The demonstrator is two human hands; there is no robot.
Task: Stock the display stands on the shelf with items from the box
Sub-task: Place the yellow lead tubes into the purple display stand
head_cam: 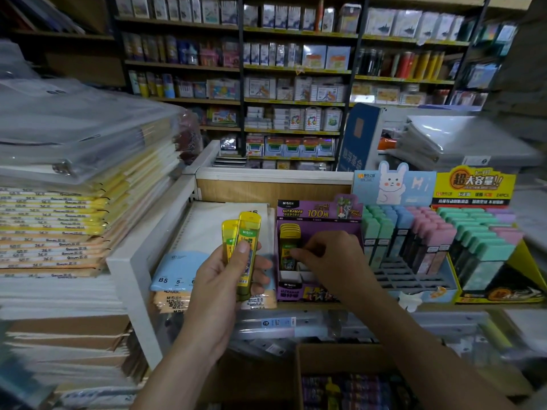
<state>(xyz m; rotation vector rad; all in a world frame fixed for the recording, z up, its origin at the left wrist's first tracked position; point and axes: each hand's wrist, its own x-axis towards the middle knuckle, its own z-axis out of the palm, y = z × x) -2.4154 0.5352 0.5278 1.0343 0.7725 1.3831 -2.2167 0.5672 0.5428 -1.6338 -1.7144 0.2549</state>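
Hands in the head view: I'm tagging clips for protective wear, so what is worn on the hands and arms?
Nothing is worn. The left hand and the right hand are bare, with no gloves, rings, watch or bracelet visible. No sleeve shows anywhere up to the frame's bottom edge.

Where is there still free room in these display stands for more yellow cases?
Purple stand: the white front slots under the right hand are bare; yellow cases stand at its back left. Rabbit stand: the dark front grid cells, before the pastel boxes, are empty. The yellow stand at far right looks crowded.
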